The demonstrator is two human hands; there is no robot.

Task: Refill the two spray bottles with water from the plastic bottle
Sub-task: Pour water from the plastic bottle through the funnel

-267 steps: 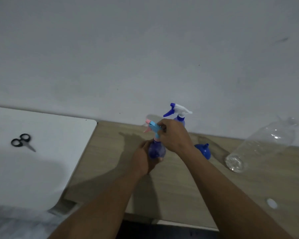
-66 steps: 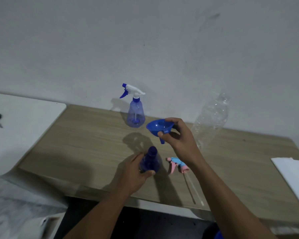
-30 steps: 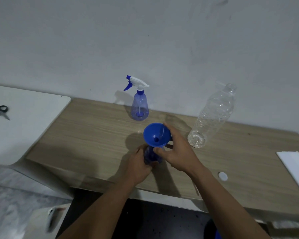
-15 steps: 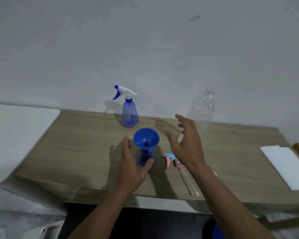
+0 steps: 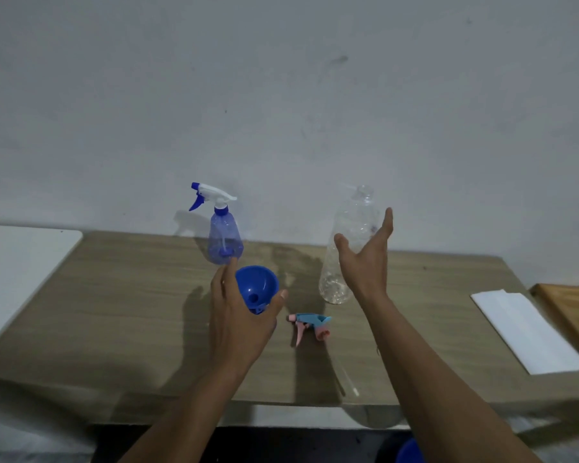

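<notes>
We are at the first refill, about to fetch the water. The blue funnel (image 5: 256, 286) stands upright near the middle of the worktop (image 5: 114, 312). It presumably sits in the neck of the opened spray bottle, but our left hand (image 5: 238, 319) hides that bottle. The forefinger and thumb of this hand rise on either side of the funnel. Its other fingers are out of sight, so we cannot tell whether they grip the bottle or only steady it.

Our right hand (image 5: 365, 262) is released, fingers spread and palm turned toward the plastic bottle (image 5: 356, 218). That bottle stands uncapped just behind the hand, near the wall, and we cannot tell whether the hand touches it yet. The pink and blue trigger head (image 5: 310, 324) lies on the worktop between our arms. The capped spray bottle (image 5: 224, 242) waits behind the funnel, untouched.

Next we judge the right hand should wrap round the plastic bottle's middle, lift it and tip its mouth over the funnel. The thin wall may buckle under a hard squeeze, so we want a gentle hold. The left hand has to keep the funnel upright while we pour.
</notes>
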